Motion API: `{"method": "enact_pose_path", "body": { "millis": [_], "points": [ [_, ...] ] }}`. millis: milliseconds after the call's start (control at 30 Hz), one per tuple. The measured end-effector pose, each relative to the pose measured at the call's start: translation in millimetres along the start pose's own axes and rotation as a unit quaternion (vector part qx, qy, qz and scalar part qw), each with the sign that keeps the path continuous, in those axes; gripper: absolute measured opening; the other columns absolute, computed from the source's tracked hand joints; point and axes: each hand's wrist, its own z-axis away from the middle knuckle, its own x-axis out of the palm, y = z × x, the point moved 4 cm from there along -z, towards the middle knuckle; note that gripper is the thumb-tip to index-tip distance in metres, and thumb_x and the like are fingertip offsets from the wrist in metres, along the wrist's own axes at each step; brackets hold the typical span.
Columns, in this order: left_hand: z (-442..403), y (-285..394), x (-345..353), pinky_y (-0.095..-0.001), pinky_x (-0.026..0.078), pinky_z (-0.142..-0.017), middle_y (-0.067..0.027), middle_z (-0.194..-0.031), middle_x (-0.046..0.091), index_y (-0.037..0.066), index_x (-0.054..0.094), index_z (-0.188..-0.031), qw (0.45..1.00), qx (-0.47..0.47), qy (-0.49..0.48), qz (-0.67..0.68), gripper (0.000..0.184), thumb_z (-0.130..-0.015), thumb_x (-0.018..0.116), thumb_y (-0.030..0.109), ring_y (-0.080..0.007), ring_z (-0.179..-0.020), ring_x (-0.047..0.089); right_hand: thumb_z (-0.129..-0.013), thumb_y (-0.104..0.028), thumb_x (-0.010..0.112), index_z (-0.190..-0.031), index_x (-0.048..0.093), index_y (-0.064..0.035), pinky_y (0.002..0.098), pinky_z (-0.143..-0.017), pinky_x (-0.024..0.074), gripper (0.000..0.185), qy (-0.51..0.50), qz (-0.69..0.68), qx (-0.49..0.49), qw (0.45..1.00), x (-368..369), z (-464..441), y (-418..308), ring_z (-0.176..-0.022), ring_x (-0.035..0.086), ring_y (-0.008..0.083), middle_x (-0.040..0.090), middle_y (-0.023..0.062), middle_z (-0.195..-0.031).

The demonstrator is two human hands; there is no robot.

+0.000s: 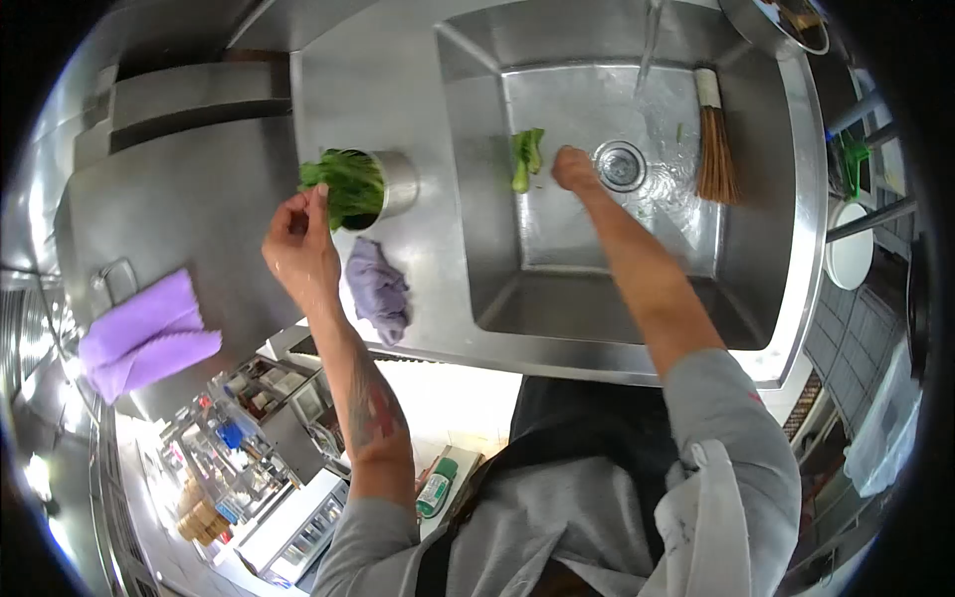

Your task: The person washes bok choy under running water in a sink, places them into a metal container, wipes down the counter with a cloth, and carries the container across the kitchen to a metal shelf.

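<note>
Leafy greens fill a metal container that lies tilted on the steel counter beside the sink. My left hand is at the left edge of the leaves, its fingers curled and its thumb tip against them. Over the sink, left of the drain, my right hand is closed; whatever its fingers may hold is hidden. A small piece of leafy green vegetable lies on the sink floor just left of that hand.
Water runs from a faucet at the sink's back. A bristle brush leans along the right wall. A crumpled purple-grey cloth lies near the counter's front edge, and a folded purple cloth farther left. A metal pot stands at the back right.
</note>
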Motion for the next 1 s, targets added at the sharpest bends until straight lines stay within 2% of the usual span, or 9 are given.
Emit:
{"method": "enact_pose_path", "body": {
  "millis": [333,433,633,700,733,800,867,967,1000],
  "points": [
    [130.4,21.8,181.1,-0.0281,0.052,-0.066,-0.0108,-0.084,0.071,0.003,0.071,-0.095,0.939,-0.021,-0.316,0.132,0.018,-0.085,0.074,0.017,-0.0166,-0.07,0.065,-0.084,-0.031,0.062,-0.1,0.064,0.0036,0.0442,-0.083,0.0542,0.038,0.068,-0.171,0.08,0.98,76.5,-34.4,11.6,-0.092,0.069,0.0375,0.07,0.0231,-0.093],
    [142.9,-1.6,226.2,-0.0309,0.052,-0.069,-0.0121,-0.086,0.071,0.002,0.071,-0.093,0.923,-0.05,-0.339,0.174,0.02,-0.085,0.073,0.02,-0.0197,-0.071,0.065,-0.092,-0.015,0.061,-0.098,0.063,0.0049,0.0301,-0.057,0.0573,0.021,0.073,-0.664,0.133,0.733,8.8,-16.1,58.7,-0.067,0.071,0.0198,0.071,0.0148,-0.082],
    [102.4,57.0,290.4,-0.0316,0.052,-0.067,-0.0094,-0.085,0.072,0.003,0.07,-0.095,0.914,-0.001,-0.354,0.197,0.021,-0.088,0.069,0.024,-0.0174,-0.074,0.066,-0.095,-0.019,0.059,-0.088,0.065,0.0006,0.0252,-0.059,0.0469,0.022,0.057,-0.673,0.128,0.726,-152.3,0.0,54.4,-0.065,0.058,0.012,0.062,0.0065,-0.074],
    [75.2,64.7,340.6,-0.0315,0.052,-0.066,-0.0074,-0.088,0.071,0.005,0.068,-0.102,0.898,-0.058,-0.384,0.209,0.024,-0.091,0.066,0.026,-0.016,-0.076,0.066,-0.096,-0.016,0.057,-0.086,0.066,0.0001,0.024,-0.057,0.0452,0.021,0.03,-0.475,0.073,0.876,-186.7,8.0,46.2,-0.062,0.056,0.0113,0.063,0.0061,-0.074],
    [66.7,67.1,359.9,-0.0316,0.052,-0.065,-0.0068,-0.091,0.071,0.005,0.066,-0.106,0.895,-0.086,-0.384,0.21,0.025,-0.093,0.064,0.027,-0.0158,-0.078,0.066,-0.095,-0.016,0.057,-0.087,0.066,-0.0005,0.0242,-0.056,0.0449,0.019,0.04,-0.529,0.079,0.844,-193.2,15.2,41.6,-0.06,0.055,0.0115,0.063,0.005,-0.073],
    [63.7,106.0,350.9,-0.0313,0.052,-0.066,-0.0088,-0.098,0.071,0.005,0.064,-0.11,0.765,-0.276,-0.47,0.343,0.026,-0.095,0.061,0.026,-0.0179,-0.086,0.067,-0.093,-0.016,0.058,-0.088,0.067,-0.0013,0.0246,-0.056,0.0456,0.018,0.042,-0.586,0.061,0.807,-214.3,37.3,22.1,-0.059,0.055,0.0113,0.063,0.0032,-0.072],
    [60.5,122.2,367.9,-0.0309,0.052,-0.065,-0.0075,-0.096,0.07,0.005,0.064,-0.11,0.732,-0.257,-0.49,0.398,0.025,-0.096,0.059,0.024,-0.0176,-0.085,0.067,-0.092,-0.017,0.06,-0.088,0.068,-0.0014,0.0248,-0.056,0.0465,0.018,0.047,-0.594,0.045,0.802,-236.1,63.3,16.3,-0.059,0.055,0.011,0.064,0.0024,-0.071],
    [61.8,143.3,380.8,-0.0292,0.051,-0.063,-0.0055,-0.09,0.068,0.003,0.065,-0.107,0.72,-0.238,-0.521,0.393,0.023,-0.097,0.058,0.023,-0.0163,-0.08,0.065,-0.088,-0.016,0.061,-0.091,0.07,-0.0014,0.0316,-0.062,0.0522,0.017,0.028,-0.445,0.062,0.893,-229.5,74.2,49.0,-0.064,0.065,0.0196,0.069,0.0108,-0.077],
    [63.3,145.0,383.9,-0.0277,0.05,-0.063,-0.0047,-0.087,0.068,0.002,0.066,-0.104,0.743,-0.235,-0.53,0.335,0.022,-0.097,0.058,0.022,-0.0152,-0.076,0.063,-0.087,-0.016,0.061,-0.093,0.07,-0.0017,0.0358,-0.068,0.0534,0.017,0.16,-0.281,0.074,0.943,-229.9,77.3,73.0,-0.072,0.068,0.0257,0.07,0.0156,-0.082]
  ]
}}
